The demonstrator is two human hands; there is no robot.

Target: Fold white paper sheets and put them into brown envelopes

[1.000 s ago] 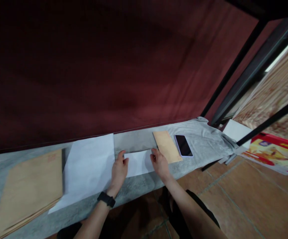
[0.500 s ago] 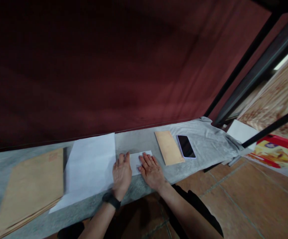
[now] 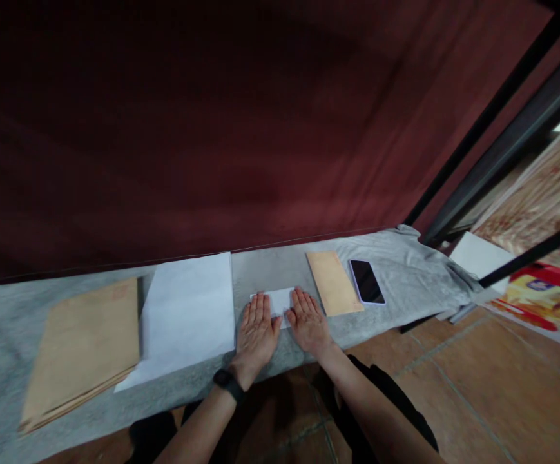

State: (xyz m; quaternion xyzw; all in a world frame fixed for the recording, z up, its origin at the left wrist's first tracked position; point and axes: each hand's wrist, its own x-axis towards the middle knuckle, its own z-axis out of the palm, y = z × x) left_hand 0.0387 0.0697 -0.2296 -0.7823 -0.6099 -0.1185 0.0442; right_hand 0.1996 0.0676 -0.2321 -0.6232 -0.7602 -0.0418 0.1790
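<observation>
A small folded piece of white paper (image 3: pixel 280 300) lies on the grey cloth-covered surface in front of me. My left hand (image 3: pixel 257 328) rests flat on its left part, fingers stretched forward. On the right part lies my right hand (image 3: pixel 308 322), also flat with its fingers out. Both palms hide much of the paper's two ends. Just right of my right hand is a single brown envelope (image 3: pixel 335 283). To the left of my left hand are larger white paper sheets (image 3: pixel 190 316).
A stack of brown envelopes (image 3: pixel 86 351) sits at the far left. A phone (image 3: pixel 367 282) lies beyond the single envelope. The grey cloth (image 3: pixel 419 277) bunches at the right end. Behind hangs a dark red curtain (image 3: pixel 260 161); a red and yellow box (image 3: pixel 550 303) is at the right.
My left hand has moved onto the folded paper's left part and flattened, fingers forward. My right hand stays on the right part. The whole view has shifted slightly.
</observation>
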